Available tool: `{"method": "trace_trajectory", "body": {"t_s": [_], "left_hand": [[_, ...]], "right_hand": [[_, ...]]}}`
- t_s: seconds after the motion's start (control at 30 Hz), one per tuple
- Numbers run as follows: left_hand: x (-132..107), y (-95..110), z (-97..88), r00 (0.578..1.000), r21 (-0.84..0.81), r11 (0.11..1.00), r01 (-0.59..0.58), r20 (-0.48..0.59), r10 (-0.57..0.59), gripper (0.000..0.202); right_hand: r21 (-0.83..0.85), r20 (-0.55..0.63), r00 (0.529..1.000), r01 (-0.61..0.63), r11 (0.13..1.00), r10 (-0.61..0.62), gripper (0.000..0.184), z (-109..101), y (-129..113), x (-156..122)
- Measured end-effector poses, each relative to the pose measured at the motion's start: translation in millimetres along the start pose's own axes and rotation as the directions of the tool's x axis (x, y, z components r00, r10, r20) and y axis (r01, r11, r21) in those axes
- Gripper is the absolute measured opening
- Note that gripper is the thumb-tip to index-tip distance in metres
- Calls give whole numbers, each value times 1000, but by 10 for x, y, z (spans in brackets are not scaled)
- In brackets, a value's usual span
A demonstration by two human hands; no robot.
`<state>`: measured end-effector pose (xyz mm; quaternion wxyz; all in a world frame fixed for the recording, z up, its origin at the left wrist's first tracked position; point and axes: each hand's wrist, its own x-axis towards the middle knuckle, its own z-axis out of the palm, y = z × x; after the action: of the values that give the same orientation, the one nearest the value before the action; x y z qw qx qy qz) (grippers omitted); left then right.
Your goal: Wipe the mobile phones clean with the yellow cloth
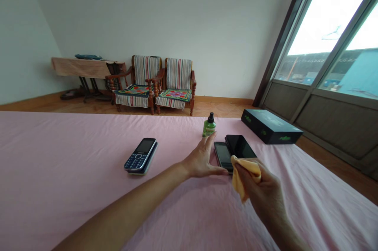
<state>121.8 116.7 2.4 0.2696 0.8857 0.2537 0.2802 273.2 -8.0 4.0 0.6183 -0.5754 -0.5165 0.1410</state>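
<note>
The right hand (261, 186) pinches a yellow cloth (245, 174) over a phone (222, 155) lying against a black phone (239, 146); the left hand's (199, 160) fingers (217, 170) lie spread and empty just beside them, near a green spray bottle (209, 126).

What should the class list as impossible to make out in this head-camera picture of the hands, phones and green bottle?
All in the head view:
Lower part of the black smartphone: hidden by the yellow cloth in the right hand.
Base of the green bottle: hidden by the left hand; its label is too small to read.
Keys of the keypad phone: too small to read.
Lettering on the black box: too small to read.
</note>
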Motion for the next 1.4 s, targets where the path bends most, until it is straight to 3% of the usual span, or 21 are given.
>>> {"method": "trace_trajectory", "body": {"t_s": [0.17, 0.3, 0.43, 0.57, 0.67, 0.73, 0.87, 1.0, 1.17, 1.27, 1.4], "left_hand": [[-518, 236, -410, 989, 197, 974, 111, -118, -88, 85], [-832, 196, -867, 952, 398, 872, 283, -227, -205, 60], [-1012, 4, -1251, 874, 535, 691, 485, -315, -369, 59], [-1113, -137, -1409, 791, 584, 551, 596, -308, -529, 67], [-1135, -156, -1435, 752, 594, 505, 626, -289, -592, 67], [-1135, -114, -1423, 750, 593, 504, 628, -288, -596, 66], [-1149, 103, -1264, 791, 570, 571, 591, -268, -550, 66], [-1179, 349, -922, 867, 513, 716, 473, -128, -481, 67], [-1151, 468, -576, 889, 446, 786, 429, -51, -456, 67], [-1143, 521, -530, 893, 391, 817, 424, -32, -449, 66], [-1207, 564, -620, 899, 297, 861, 412, 22, -438, 66]], "right_hand": [[-41, 77, 997, 17, 999, -13, 23, 29, 74, -45], [-17, 58, 998, -8, 1000, 9, 25, 86, 37, -102], [1, 54, 998, -31, 1000, 31, 30, 123, -4, -124], [-26, 21, 1000, -21, 999, 22, 37, 129, 5, -118], [-41, 14, 999, -28, 999, 28, 38, 131, 10, -118], [-55, 21, 999, -35, 998, 36, 37, 137, 7, -122], [-55, 35, 999, -10, 998, 12, 34, 156, 14, -133], [-81, 92, 995, 53, 995, -45, 31, 166, 36, -147], [-77, 186, 979, 94, 993, -79, 26, 196, 10, -198], [-56, 202, 977, 79, 995, -67, 27, 219, -15, -225], [-46, 211, 973, 104, 994, -92, 26, 224, -37, -227]]}}
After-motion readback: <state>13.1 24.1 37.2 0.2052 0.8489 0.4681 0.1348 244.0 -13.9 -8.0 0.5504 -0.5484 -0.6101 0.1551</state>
